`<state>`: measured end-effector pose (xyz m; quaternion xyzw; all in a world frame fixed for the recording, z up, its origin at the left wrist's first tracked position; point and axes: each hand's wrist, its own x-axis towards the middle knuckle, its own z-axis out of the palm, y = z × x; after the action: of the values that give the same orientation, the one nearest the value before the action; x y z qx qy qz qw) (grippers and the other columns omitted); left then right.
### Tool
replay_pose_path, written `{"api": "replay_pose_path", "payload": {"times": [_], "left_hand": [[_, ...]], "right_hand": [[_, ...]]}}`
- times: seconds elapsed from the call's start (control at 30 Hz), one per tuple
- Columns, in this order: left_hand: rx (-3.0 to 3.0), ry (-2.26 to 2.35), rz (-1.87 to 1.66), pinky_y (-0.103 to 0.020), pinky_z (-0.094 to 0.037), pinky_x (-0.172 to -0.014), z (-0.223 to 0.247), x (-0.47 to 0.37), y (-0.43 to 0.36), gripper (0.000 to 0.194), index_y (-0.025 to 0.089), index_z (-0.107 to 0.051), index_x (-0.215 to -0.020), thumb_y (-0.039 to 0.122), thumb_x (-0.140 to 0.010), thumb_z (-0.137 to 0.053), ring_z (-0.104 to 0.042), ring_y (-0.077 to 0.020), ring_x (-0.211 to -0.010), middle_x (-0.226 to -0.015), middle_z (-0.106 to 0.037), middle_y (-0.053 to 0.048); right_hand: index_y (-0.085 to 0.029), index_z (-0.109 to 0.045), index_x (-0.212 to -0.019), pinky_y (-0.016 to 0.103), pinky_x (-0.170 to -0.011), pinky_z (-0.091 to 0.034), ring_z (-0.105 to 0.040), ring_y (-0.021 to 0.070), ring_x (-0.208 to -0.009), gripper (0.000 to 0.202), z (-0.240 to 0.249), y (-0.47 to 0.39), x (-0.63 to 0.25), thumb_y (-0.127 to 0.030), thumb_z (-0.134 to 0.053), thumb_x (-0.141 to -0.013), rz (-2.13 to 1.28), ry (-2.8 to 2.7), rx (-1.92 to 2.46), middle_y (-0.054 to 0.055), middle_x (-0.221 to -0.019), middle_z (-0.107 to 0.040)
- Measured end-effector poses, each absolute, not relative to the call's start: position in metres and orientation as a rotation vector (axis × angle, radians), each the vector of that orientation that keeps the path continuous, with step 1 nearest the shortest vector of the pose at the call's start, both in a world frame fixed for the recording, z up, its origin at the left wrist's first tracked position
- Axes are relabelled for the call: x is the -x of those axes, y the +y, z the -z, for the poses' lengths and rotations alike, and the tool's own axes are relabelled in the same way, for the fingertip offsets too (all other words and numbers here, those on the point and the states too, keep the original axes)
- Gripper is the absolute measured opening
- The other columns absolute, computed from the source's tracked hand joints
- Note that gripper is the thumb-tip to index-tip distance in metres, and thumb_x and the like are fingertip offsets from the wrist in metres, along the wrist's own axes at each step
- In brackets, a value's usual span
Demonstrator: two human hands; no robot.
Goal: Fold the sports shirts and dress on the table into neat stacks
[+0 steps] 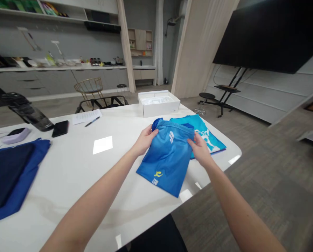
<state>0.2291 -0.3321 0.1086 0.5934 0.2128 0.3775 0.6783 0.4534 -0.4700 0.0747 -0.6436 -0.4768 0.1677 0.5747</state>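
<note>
A folded blue sports garment (169, 154) with a band along its top edge, a white logo near the top and a yellow and white print near the bottom hangs between my hands over the white table (119, 175). My left hand (145, 139) pinches its upper left corner, thumb in front. The upper right edge is gripped by my right hand (199, 147), again with the thumb in front. The fingers behind the cloth are hidden. Just behind, a folded turquoise garment with a white print (211, 140) lies on the table, partly covered by the blue one.
An open white box (160, 109) stands at the table's far edge. Dark and blue folded clothes (12, 175) lie at left. Behind them are a phone (60, 128), a bottle (32, 113), a lilac device (16, 135), paper (87, 116) and a pen (92, 121).
</note>
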Motion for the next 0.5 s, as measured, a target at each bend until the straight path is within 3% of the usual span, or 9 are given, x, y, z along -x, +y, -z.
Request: {"api": "replay_pose_path", "payload": {"times": [0.13, 0.23, 0.4, 0.5], "left_hand": [[-1.229, 0.385, -0.848, -0.028, -0.057, -0.071, -0.148, -0.297, -0.371, 0.039, 0.022, -0.065, -0.113, 0.047, -0.085, -0.073, -0.068, -0.0195, -0.084, -0.088, -0.069, -0.002], [-1.11, 0.431, -0.809, -0.028, -0.056, -0.066, -0.149, -0.351, -0.371, 0.037, 0.024, -0.062, -0.118, 0.046, -0.088, -0.068, -0.068, -0.0181, -0.08, -0.091, -0.069, -0.003], [-0.84, 0.767, -0.656, -0.027, -0.056, -0.063, -0.086, -0.422, -0.338, 0.026, 0.023, -0.059, -0.115, 0.027, -0.09, -0.062, -0.066, -0.0133, -0.07, -0.094, -0.069, -0.004], [-0.81, 0.904, -0.639, -0.027, -0.054, -0.06, -0.049, -0.439, -0.326, 0.025, 0.021, -0.06, -0.112, 0.025, -0.087, -0.061, -0.063, -0.0128, -0.065, -0.087, -0.067, -0.003]], "right_hand": [[-0.028, -0.059, -0.13, 0.043, -0.086, -0.057, -0.069, 0.0254, -0.099, 0.045, -0.142, -0.501, -0.535, -0.041, -0.066, -0.088, -0.315, -1.109, 1.546, 0.007, -0.108, -0.072], [-0.024, -0.066, -0.12, 0.04, -0.085, -0.056, -0.07, 0.0238, -0.094, 0.037, -0.172, -0.481, -0.595, -0.037, -0.07, -0.085, -0.254, -1.124, 1.621, 0.006, -0.1, -0.073], [-0.016, -0.073, -0.101, 0.033, -0.079, -0.055, -0.067, 0.0199, -0.081, 0.022, -0.124, -0.413, -0.651, -0.018, -0.067, -0.08, -0.366, -1.12, 1.885, 0.005, -0.085, -0.074], [-0.013, -0.074, -0.095, 0.03, -0.071, -0.053, -0.063, 0.0172, -0.066, 0.023, -0.083, -0.394, -0.66, -0.011, -0.061, -0.077, -0.457, -0.965, 2.058, 0.004, -0.072, -0.071]]}}
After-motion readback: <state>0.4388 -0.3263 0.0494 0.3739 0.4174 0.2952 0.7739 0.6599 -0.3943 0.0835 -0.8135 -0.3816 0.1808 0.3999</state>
